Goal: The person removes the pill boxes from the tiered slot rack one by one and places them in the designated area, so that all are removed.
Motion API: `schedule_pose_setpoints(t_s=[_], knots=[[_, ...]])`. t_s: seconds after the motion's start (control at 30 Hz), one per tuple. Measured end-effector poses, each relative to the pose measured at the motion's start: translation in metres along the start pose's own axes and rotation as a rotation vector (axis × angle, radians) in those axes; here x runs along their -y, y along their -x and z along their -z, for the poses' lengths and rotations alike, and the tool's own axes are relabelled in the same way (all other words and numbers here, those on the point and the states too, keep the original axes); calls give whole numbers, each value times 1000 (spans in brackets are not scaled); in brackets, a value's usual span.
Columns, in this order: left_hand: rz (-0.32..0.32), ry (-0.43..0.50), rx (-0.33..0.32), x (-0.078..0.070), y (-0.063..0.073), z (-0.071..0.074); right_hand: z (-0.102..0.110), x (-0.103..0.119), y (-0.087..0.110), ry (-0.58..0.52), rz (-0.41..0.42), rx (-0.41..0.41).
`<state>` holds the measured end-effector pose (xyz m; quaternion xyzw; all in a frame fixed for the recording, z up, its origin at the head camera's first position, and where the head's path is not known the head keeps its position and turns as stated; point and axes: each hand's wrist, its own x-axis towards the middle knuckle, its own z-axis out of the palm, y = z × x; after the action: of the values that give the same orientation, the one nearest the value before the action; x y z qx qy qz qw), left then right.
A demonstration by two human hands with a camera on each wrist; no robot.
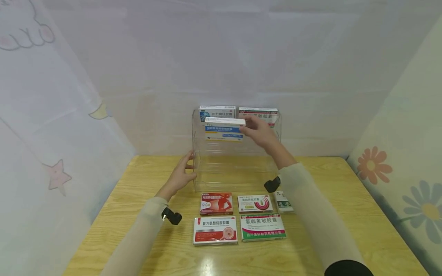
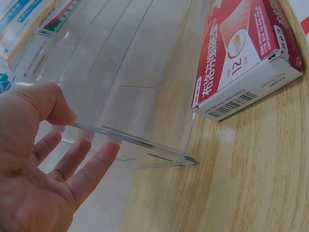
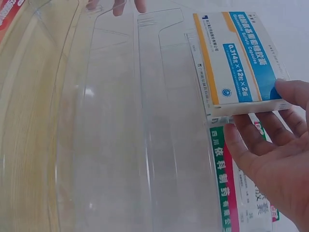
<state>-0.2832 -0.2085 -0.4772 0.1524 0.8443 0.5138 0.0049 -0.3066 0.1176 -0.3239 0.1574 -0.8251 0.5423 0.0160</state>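
Note:
A clear acrylic tiered rack [image 1: 238, 168] stands on the table. My left hand [image 1: 179, 176] holds its left side edge, thumb on one face and fingertips on the other, as the left wrist view shows. With the thumb and fingers of my right hand [image 1: 259, 132], I pinch one end of a white, blue and yellow medicine box [image 3: 236, 60]. That box is upright in front of the top tier, overlapping a white and blue medicine box [image 1: 221, 111] there. Beside it on the same tier stands a white, red and green medicine box [image 3: 224, 179], partly hidden by my right hand.
Several medicine boxes lie on the table before the rack: a red box [image 1: 216, 203], a white box with a pink arc [image 1: 255, 203], a white and red box [image 1: 215, 230], a green and white box [image 1: 263, 227], and a small one [image 1: 284, 202] near my right sleeve. A cloth wall [image 1: 241, 57] rises behind.

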Motion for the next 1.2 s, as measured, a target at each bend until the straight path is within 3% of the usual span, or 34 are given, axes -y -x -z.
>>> schedule_pose_setpoints(t_s=[0.23,1.03,1.2], knots=[[6,-12,-13,-1,2,1,15,-13,22,-84,-10,38],[1,30,18,1,-1,0,67,-68,99,-50,-132,131],[9,37,31,-9,3,1,76,-80,112,-39,-138,144]])
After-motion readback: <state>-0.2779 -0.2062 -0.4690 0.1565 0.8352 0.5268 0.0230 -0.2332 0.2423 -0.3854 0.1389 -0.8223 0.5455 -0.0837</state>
